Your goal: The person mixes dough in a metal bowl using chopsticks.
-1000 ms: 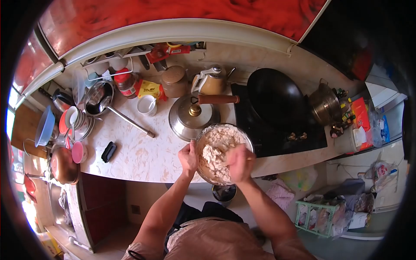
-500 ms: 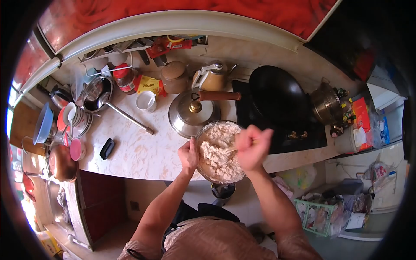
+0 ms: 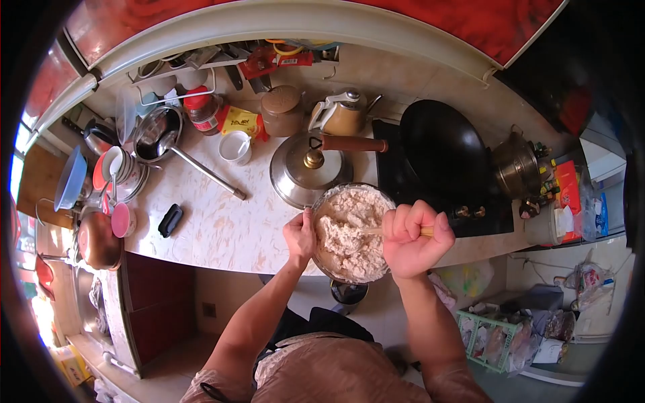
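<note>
A round metal bowl (image 3: 328,271) at the counter's front edge holds a pale, lumpy flour dough (image 3: 346,218). My left hand (image 3: 299,236) is closed on the bowl's left rim, thumb uppermost. In my right hand (image 3: 418,242), fingers are wrapped round light wooden chopsticks (image 3: 371,231); I cannot make out whether one or two. Their far end is sunk in the dough, and the near end pokes out by the thumb. Just behind the bowl sits a pan with a lid (image 3: 310,176) and a brown handle.
A black wok (image 3: 443,148) rests on the stove (image 3: 396,195) to the right. Behind stand a kettle (image 3: 342,114), a brown canister (image 3: 281,111) and a white cup (image 3: 235,148). Leftward lie a long-handled metal pan (image 3: 208,173), a black case (image 3: 170,220) and stacked bowls (image 3: 119,168).
My right hand has turned over, so its curled fingers and thumb now show, and the chopsticks lie nearly level. My left hand stays on the rim. The whole view has shifted slightly.
</note>
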`<state>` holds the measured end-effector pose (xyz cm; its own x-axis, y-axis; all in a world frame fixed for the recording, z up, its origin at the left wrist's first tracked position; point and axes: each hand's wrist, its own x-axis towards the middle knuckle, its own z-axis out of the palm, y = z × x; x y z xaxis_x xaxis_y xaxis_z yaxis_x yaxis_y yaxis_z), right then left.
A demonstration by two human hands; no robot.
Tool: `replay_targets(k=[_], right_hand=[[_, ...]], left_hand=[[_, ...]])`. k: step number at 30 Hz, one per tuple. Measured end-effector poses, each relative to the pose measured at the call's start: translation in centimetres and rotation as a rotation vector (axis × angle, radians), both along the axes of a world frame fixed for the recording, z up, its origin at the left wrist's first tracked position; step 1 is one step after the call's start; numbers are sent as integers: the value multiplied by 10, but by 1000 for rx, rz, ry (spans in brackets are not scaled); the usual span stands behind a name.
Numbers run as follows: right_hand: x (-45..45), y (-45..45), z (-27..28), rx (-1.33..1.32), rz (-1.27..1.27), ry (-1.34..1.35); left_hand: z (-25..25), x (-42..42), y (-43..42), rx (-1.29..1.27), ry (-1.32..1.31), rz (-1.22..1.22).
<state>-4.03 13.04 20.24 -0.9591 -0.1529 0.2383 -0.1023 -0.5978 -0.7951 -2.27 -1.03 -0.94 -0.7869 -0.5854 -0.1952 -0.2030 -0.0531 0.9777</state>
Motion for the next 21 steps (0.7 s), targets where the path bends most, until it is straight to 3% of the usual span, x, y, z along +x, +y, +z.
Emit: replay_targets(k=[4, 6, 7, 10, 13, 16, 21], right_hand=[[6, -8, -80, 67, 37, -223], [20, -11, -101, 398, -19, -130], [18, -11, -95, 396, -8, -129], [16, 2, -45, 28, 85, -72], [16, -4, -17, 3, 138, 129], [9, -14, -60, 57, 113, 29], [6, -10, -43, 113, 159, 12]], left_hand=[[15, 2, 1, 13, -46, -15], [16, 1, 0, -48, -31, -2], [13, -1, -2, -50, -32, 9], [9, 0, 0, -13, -18, -6], [18, 1, -1, -25, -44, -15], [15, 1, 0, 35, -18, -5], [9, -1, 1, 92, -13, -10]])
